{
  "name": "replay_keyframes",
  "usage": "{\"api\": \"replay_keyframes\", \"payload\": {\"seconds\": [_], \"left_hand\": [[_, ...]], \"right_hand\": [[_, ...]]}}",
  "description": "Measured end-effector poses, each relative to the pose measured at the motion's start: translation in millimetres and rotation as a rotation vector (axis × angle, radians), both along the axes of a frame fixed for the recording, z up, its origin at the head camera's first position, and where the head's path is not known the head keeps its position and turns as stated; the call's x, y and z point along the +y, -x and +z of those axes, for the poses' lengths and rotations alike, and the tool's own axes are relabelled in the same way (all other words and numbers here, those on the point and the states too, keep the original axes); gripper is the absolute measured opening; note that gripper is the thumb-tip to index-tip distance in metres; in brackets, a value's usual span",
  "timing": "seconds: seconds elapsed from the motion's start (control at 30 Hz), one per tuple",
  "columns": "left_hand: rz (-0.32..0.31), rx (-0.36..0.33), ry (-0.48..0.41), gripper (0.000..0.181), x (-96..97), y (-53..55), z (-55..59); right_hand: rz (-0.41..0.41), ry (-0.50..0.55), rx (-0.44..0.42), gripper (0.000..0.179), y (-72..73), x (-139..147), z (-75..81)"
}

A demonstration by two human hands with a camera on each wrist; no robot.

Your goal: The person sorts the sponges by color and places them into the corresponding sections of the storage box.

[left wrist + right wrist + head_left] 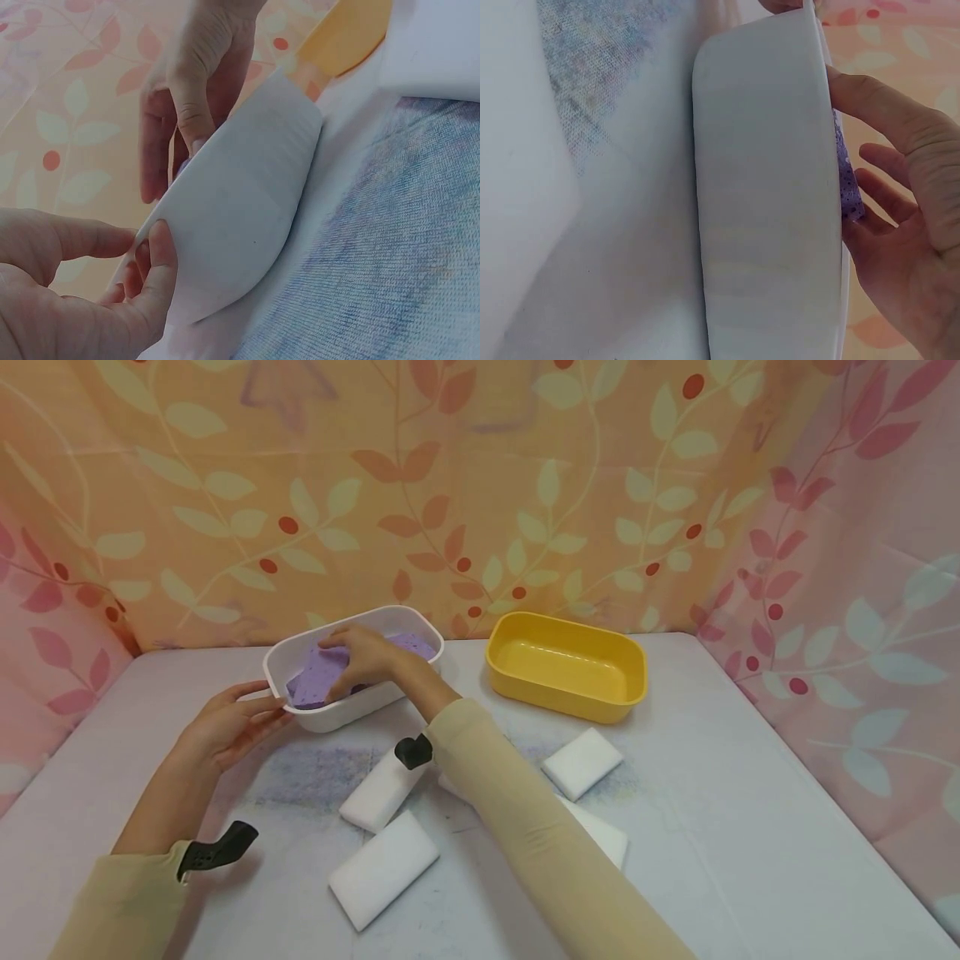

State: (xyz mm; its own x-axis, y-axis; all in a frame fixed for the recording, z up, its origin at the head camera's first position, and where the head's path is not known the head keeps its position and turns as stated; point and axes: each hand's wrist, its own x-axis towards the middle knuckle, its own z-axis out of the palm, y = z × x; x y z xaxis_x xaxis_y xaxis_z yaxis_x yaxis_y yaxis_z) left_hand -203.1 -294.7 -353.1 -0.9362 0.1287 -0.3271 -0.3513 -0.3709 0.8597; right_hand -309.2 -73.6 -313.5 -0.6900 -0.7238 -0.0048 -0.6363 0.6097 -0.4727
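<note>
A white plastic tub (341,714) with rounded corners stands at the back left, several purple sponges inside it. At its left end, my left hand (232,722) pinches the rim between thumb and fingers, as the left wrist view also shows. My right hand (367,656) reaches over the near wall and grips a purple sponge (313,677) between thumb and fingers. Another purple sponge (415,645) lies at the tub's right end. From the right wrist, the tub wall (769,180) hides most of the held sponge (847,172). How many sponges lie beneath cannot be seen.
A yellow tub (566,702) stands to the right of the white one. Several white sponge blocks lie nearer on the pale cloth, among them a front block (384,870) and a right block (582,763). My right forearm covers part of others. A patterned curtain (480,485) hangs behind.
</note>
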Motion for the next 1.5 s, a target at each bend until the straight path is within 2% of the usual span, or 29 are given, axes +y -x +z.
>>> {"api": "replay_keyframes", "payload": {"seconds": [0.33, 0.5, 0.77, 1.17, 1.5], "left_hand": [[0.002, -0.001, -0.019, 0.033, 1.0, -2.1, 3.4], [-0.004, 0.001, -0.016, 0.035, 0.2, -1.4, 2.2], [0.004, -0.015, 0.000, 0.036, 0.6, -0.8, 2.2], [0.010, -0.020, 0.003, 0.035, 1.9, -2.5, 3.2], [0.008, -0.013, 0.006, 0.035, 1.5, -1.7, 1.9]], "right_hand": [[0.034, 0.017, 0.000, 0.093, -0.5, -5, -2.3], [0.037, -0.019, 0.006, 0.098, -0.7, -4, -2.3], [-0.019, -0.032, -0.032, 0.101, -2.0, 5, 2.4], [-0.026, 0.021, -0.044, 0.096, -8.7, 19, 7.6], [-0.033, 0.098, -0.096, 0.085, -13.9, 35, 6.7]]}}
